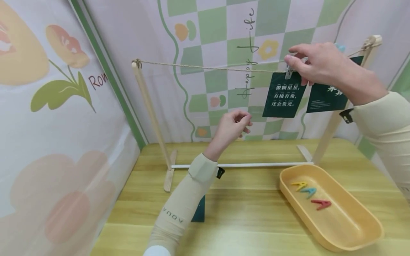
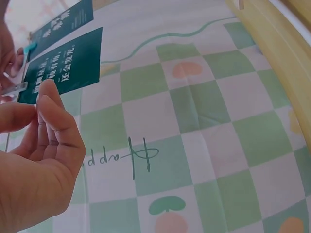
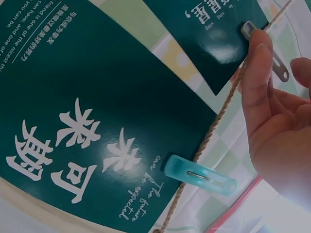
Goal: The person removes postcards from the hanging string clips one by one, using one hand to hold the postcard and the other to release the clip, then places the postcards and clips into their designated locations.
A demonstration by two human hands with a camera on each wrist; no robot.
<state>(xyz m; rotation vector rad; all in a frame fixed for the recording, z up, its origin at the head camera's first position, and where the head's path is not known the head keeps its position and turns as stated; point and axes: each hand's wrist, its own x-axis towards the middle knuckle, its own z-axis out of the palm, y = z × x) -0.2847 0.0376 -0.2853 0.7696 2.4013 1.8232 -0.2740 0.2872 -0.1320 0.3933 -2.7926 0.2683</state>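
Table (image 1: 243,199) at six o'clock, wooden stand (image 1: 151,110) upon it, cord (image 1: 205,67) strung from ten o'clock to two. Orange tray (image 1: 352,227) at four. Now right hand (image 1: 323,64), up at two, thumb and fingers parted; left hand (image 1: 231,125) near dial centre, loosely curled in mid-air. Green card (image 1: 280,106) on the cord at two, second card (image 1: 323,104) beyond, towards three. Clear clip (image 1: 289,73) on the first's top edge, right fingers over it, cannot tell if touching! Turquoise clip (image 3: 199,174) on the second; yellow clip (image 1: 300,185), blue clip (image 1: 309,192), red clip (image 1: 321,204) in the tray.
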